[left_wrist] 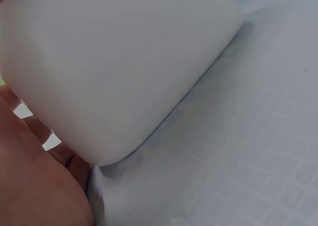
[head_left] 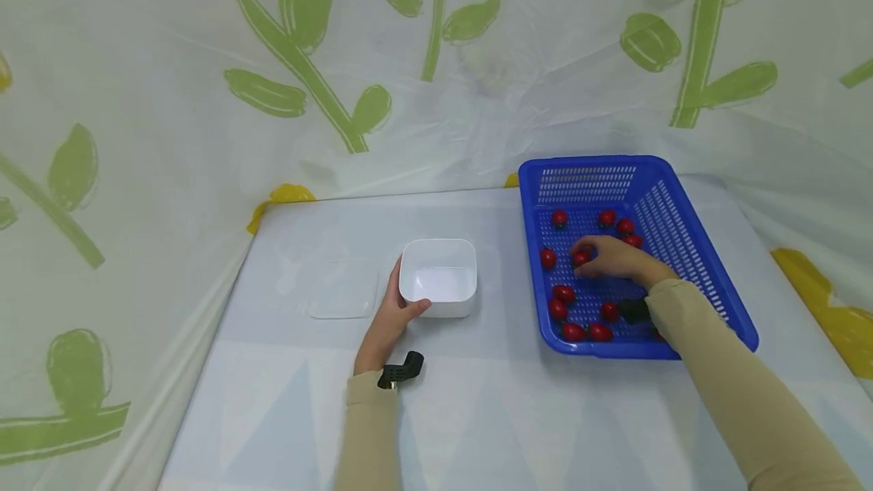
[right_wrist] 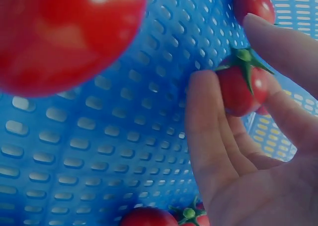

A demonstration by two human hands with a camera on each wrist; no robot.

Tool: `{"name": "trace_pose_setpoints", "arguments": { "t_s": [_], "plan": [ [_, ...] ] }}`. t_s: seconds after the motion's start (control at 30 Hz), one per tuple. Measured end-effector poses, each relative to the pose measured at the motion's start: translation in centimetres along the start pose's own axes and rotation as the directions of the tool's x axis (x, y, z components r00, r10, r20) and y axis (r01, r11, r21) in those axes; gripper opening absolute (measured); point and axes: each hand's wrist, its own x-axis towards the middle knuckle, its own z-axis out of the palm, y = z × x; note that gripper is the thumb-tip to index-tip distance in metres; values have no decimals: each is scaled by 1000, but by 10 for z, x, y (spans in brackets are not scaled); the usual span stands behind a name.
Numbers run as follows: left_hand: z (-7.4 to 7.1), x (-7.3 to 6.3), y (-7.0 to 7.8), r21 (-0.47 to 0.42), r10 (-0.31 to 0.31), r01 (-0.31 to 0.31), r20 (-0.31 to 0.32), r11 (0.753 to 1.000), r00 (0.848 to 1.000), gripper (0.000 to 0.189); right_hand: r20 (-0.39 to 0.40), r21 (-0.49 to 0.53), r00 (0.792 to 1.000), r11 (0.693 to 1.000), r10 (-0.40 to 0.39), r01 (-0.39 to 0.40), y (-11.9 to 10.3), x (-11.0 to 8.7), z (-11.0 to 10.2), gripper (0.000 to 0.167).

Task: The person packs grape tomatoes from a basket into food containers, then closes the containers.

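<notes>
A white square container (head_left: 439, 305) with rounded corners stands on the table, its inside bare. My left hand (head_left: 395, 317) holds it at the left, thumb along the near rim and fingers against its side. The left wrist view shows the container wall (left_wrist: 119, 72) close up, partly hiding the fingers (left_wrist: 59, 154). Over in a blue basket (head_left: 532, 248), my right hand (head_left: 614, 258) has its fingertips around a red cherry tomato (right_wrist: 243, 87) with a green calyx. Thumb and fingers lie against both sides of the fruit.
Several more cherry tomatoes (head_left: 564, 294) lie spread over the basket's slotted floor. A clear flat lid (head_left: 344, 288) rests on the table left of the container. Behind the table hangs a white curtain (head_left: 546, 82) with green leaf prints.
</notes>
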Motion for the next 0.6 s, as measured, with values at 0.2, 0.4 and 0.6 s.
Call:
{"name": "trace_pose_setpoints", "arguments": {
  "t_s": [0.2,0.4,0.6],
  "plan": [
    [-2,2,-8,15,11,-10,-16,1000,1000,89,-69,-19,997,999,-46,44,-5,-1,0,33],
    [-2,3,-9,11,21,-21,-13,1000,1000,88,-117,-80,984,988,-137,128,-12,-7,-7,42],
    [-1,2,-8,27,15,-14,-12,1000,1000,88,-187,-98,973,988,-138,121,-24,-18,-12,52]
  ]
}}
